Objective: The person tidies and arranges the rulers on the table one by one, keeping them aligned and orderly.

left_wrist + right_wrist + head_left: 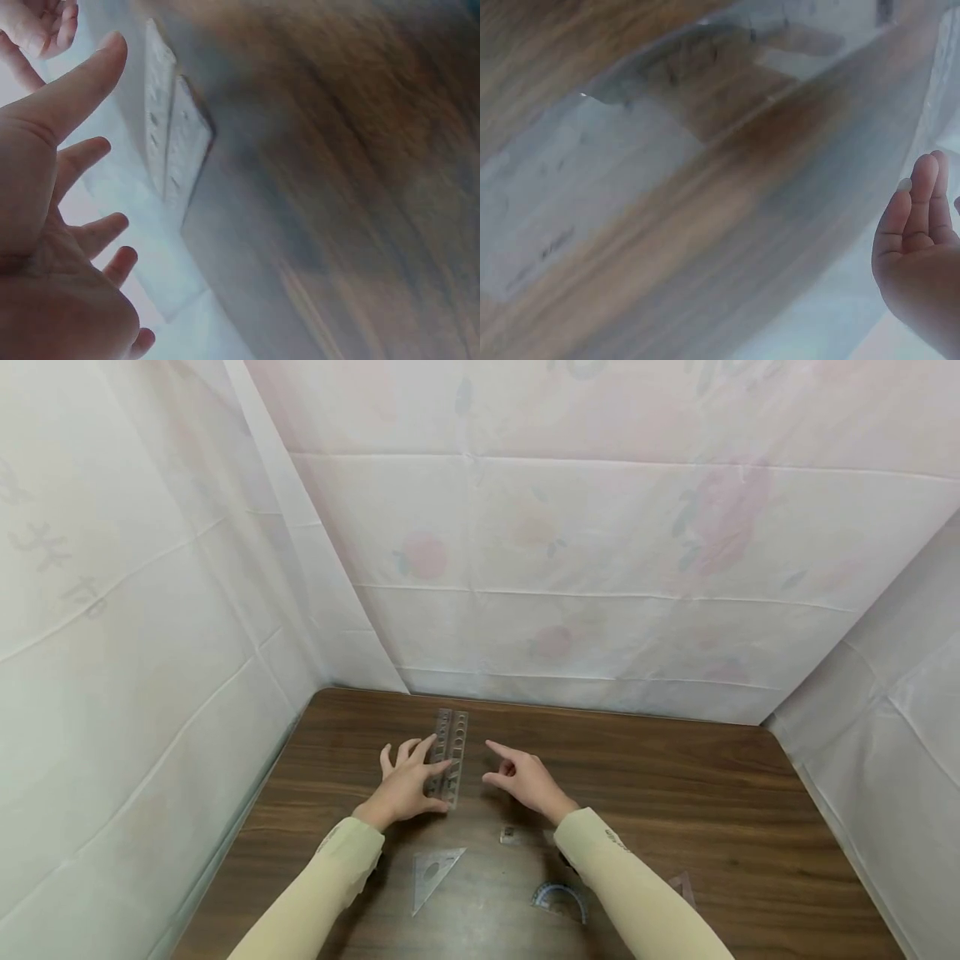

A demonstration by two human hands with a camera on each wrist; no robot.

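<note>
Two clear plastic rulers lie side by side near the table's back edge in the head view, the left ruler [444, 727] and the right ruler [459, 735]. My left hand [401, 787] is spread over their near part, thumb and index finger extended across them. The left wrist view shows these fingers [86, 79] with nothing gripped and the rulers beyond; whether a fingertip touches them, I cannot tell. To the right of the rulers, my right hand [528, 783] hovers with index finger and thumb out, the other fingers curled loosely, holding nothing.
Nearer on the brown wooden table [675, 777] lie a clear set square [429, 877], a small clear piece [508, 835] and a protractor [558, 891]. Another triangular piece [682, 887] shows beside the right sleeve. White printed sheets [600, 635] hang around the table.
</note>
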